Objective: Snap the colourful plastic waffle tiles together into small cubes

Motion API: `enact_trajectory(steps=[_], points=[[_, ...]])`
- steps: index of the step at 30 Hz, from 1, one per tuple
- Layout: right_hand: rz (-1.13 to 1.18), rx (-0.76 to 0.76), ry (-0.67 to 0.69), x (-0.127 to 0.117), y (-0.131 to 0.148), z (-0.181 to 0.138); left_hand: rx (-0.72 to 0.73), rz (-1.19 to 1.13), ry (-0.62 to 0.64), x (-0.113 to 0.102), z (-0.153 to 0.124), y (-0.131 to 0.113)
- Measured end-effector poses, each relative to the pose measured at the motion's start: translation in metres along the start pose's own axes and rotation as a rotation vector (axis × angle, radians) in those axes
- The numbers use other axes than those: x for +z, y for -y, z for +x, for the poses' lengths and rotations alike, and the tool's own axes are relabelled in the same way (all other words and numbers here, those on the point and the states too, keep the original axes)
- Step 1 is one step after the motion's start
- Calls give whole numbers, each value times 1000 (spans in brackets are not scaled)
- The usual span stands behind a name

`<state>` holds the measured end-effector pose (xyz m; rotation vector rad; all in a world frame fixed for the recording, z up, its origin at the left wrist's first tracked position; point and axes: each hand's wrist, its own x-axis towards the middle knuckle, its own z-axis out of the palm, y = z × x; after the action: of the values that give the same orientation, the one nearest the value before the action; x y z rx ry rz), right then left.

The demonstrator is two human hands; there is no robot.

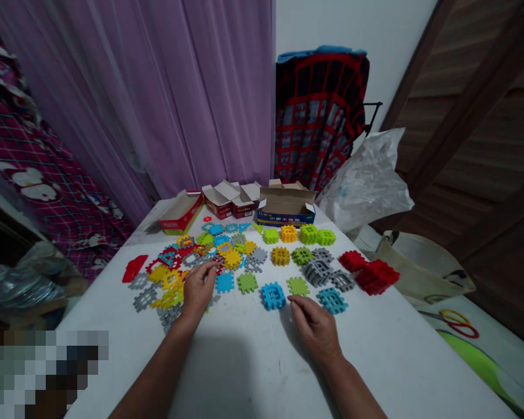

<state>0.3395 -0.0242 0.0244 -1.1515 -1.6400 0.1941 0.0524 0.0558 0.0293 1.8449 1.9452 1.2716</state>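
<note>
My left hand (pixel 199 289) reaches over the right part of a mixed heap of plastic interlocking pieces (pixel 171 279). Its fingers are bent together, with the tips by red and grey pieces; anything between them is hidden. My right hand (pixel 317 329) rests low over the table with curled fingers, and no piece shows in it. Just left of its fingertips stands a stack of blue square pieces (pixel 273 296). A flat lime green piece (pixel 298 286) lies right beyond those fingertips. Between the hands are a flat blue piece (pixel 224 283) and a green piece (pixel 247 283).
Sorted stacks stand at right: red (pixel 377 276), grey (pixel 317 272), teal (pixel 332 300), dark yellow (pixel 281 256) and green (pixel 309 234). Open cardboard boxes (pixel 285 216) line the table's back edge. A plastic bag (pixel 369 180), cloth bag (pixel 423 265) and scissors (pixel 457 323) are beyond its right edge.
</note>
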Motion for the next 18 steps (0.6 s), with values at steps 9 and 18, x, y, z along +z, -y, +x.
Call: enact_trajectory(steps=[9, 18], points=[[-56, -11, -137, 12, 4, 36, -35, 149, -54, -18, -5, 10], [-102, -66, -186, 28, -10, 22, -59, 369, 179, -42, 38, 29]])
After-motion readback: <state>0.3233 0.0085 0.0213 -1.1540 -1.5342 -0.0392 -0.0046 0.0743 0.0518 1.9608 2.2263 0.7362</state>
